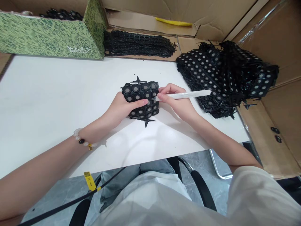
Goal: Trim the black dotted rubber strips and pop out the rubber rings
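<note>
right hand point(180, 106) fingertips point(163, 91) closed narrow around a slim white-handled craft knife point(190, 94), its small pale blade tip touching the right edge of a black moulded rubber sheet with round grey-centred discs point(141, 99); left hand point(121, 108) wraps the sheet from the near-left side, thumb lying across its face, fingers hidden beneath, so their exact grip cannot be confirmed; sheet held just above a white tabletop point(49, 97), its long axis running forward and back, left hand the nearer to its bulk; beaded bracelet point(82, 141) on left wrist; to the right, a loose heap of similar black disc sheets point(218, 78); beyond, a bundle of black strips point(138, 44) beside a green patterned box point(49, 34), both against brown corrugated cardboard point(150, 18)
</note>
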Tool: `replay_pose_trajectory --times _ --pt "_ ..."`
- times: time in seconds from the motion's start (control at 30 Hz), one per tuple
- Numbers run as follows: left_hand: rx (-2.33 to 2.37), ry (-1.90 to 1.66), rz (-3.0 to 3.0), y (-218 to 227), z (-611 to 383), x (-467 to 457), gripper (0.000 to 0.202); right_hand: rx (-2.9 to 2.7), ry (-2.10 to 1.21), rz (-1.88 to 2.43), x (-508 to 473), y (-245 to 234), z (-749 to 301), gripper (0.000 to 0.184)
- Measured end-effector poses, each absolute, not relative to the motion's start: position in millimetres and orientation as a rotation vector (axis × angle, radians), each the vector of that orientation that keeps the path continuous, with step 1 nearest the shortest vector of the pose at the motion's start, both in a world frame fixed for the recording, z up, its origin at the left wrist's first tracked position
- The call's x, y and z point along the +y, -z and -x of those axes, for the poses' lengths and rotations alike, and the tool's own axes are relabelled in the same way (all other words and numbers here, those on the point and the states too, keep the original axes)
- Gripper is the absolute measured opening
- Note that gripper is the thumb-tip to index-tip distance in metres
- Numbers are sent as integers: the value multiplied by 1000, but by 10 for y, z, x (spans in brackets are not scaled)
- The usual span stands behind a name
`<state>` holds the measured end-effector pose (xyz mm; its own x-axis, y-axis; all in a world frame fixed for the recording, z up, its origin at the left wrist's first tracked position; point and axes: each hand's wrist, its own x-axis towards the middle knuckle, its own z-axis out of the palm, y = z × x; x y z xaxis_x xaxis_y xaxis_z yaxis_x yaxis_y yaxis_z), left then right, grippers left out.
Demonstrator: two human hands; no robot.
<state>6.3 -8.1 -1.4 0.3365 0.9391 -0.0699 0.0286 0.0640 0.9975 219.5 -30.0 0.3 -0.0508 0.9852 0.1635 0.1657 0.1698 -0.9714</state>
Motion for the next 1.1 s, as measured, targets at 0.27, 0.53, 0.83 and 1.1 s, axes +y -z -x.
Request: replay_pose_trajectory --times 0.27,0.53,0.83,1.1 --pt "1091 -855 -1493 -3 -70 -118 48 -1595 -753 1195 -387 -132 -2178 19" --pt "1139 -796 -1554 -61 -85 -171 46 -1596 -784 1133 -392 -102 -2162 15" --pt "1228 -859 -1537 -57 -113 -203 42 -1573 -767 1159 -402 -111 -2162 22" --pt "1214 -862 -1538 -67 -116 -217 41 -1618 -704 1100 -414 -127 -2165 19"
